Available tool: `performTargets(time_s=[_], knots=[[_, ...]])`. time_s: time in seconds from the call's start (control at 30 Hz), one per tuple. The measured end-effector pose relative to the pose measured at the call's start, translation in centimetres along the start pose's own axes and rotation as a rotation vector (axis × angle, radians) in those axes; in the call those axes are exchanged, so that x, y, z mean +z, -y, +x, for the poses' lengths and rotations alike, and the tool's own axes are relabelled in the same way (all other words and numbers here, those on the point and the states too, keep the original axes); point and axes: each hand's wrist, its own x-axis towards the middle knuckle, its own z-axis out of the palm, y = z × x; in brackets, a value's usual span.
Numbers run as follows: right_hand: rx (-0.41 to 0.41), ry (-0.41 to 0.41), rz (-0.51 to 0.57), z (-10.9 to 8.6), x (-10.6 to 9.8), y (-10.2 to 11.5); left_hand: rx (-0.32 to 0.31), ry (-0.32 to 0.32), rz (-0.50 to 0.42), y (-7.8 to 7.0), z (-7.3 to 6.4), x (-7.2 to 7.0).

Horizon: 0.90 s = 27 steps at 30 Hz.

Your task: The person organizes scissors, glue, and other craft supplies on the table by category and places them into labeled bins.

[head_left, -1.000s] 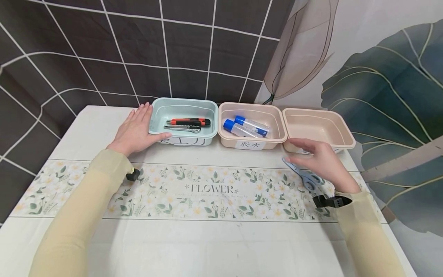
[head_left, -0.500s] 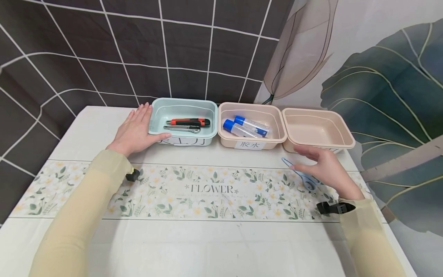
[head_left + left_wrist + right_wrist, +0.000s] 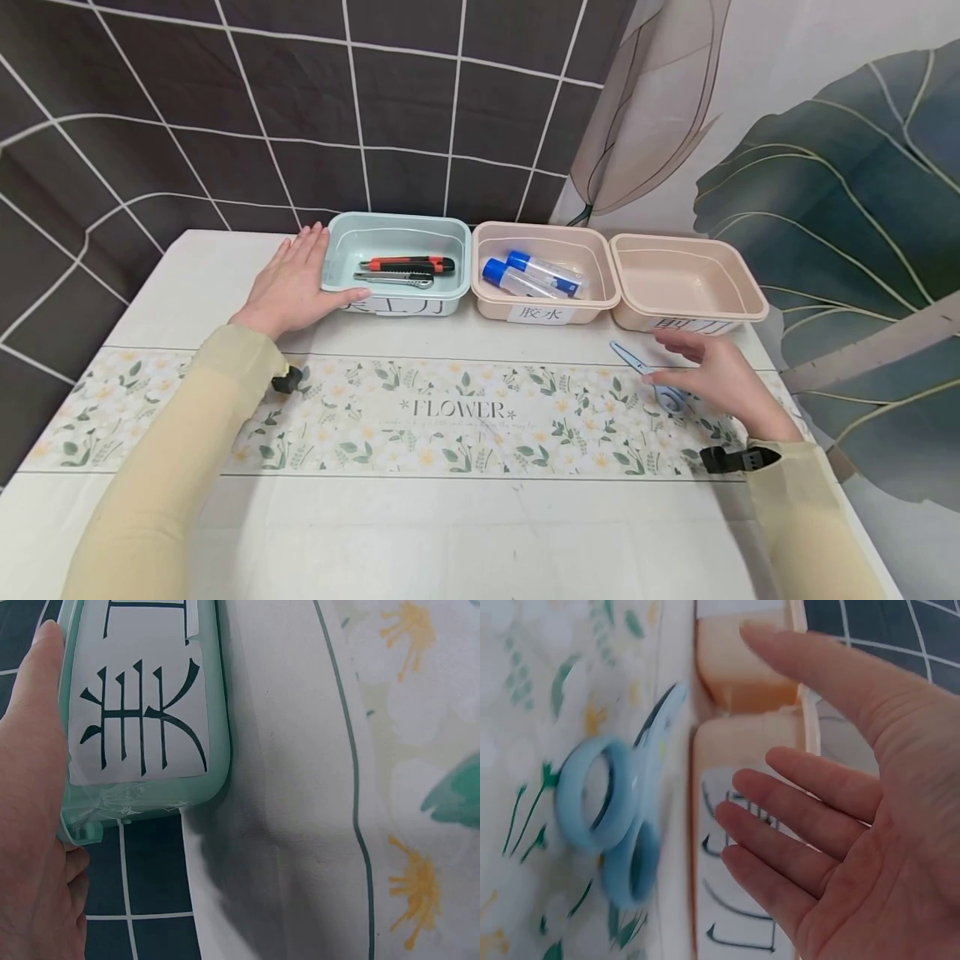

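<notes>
Against the left side of the light blue bin (image 3: 352,242) rests my left hand (image 3: 288,283), fingers straight and thumb along the front rim. In that bin lie box cutters (image 3: 408,265), one of them red and black. My right hand (image 3: 712,375) hovers over the handle end of light blue scissors (image 3: 645,367), fingers spread and nothing held. The right wrist view shows its palm and relaxed fingers apart from the scissors (image 3: 607,802). Beyond the scissors stands the right-hand pink bin (image 3: 690,283), with nothing inside and a label on its front.
Between the two outer bins is another pink bin (image 3: 491,307) holding two blue-capped clear glue bottles (image 3: 532,275). All three bins stand in a row near the back of the white table (image 3: 420,533). A dark gridded wall covering (image 3: 300,92) rises behind them.
My right hand has drawn back from the right-hand pink bin, towards me and slightly right, uncovering its label and more of the scissors' blades. The left hand stays in place.
</notes>
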Motion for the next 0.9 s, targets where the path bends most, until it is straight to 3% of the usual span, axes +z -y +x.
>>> performTargets(time_s=[0.57,0.9], knots=[[0.109,0.014,-0.058,-1.8,0.2,-2.5,0.003,0.000,-0.006,0.0,0.1,0.1],[0.144,0.027,-0.105,-2.5,0.5,-2.8,0.000,0.002,-0.009,0.0,0.0,0.1]])
